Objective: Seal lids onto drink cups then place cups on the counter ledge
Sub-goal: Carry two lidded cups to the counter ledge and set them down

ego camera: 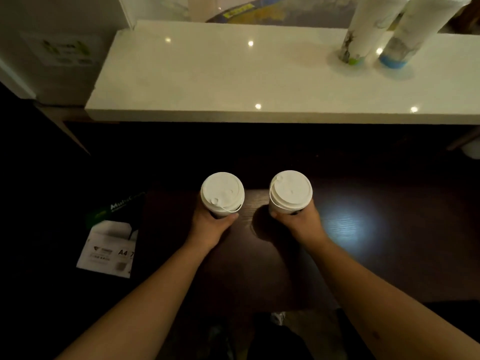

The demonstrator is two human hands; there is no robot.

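Left hand (211, 224) gripped one lidded cup (222, 193); right hand (301, 219) gripped another (290, 190); the ledge (233, 74) lay at twelve o'clock.

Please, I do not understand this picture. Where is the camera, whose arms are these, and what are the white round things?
The camera sits on a person's head, looking down, so the two arms are that person's own. The left hand grips one lidded cup; the right hand grips a second lidded cup. Below them is a dark table. Ahead is the white counter ledge, where two tall printed tubes stand at the right. A pack of A4 paper lies at the left.
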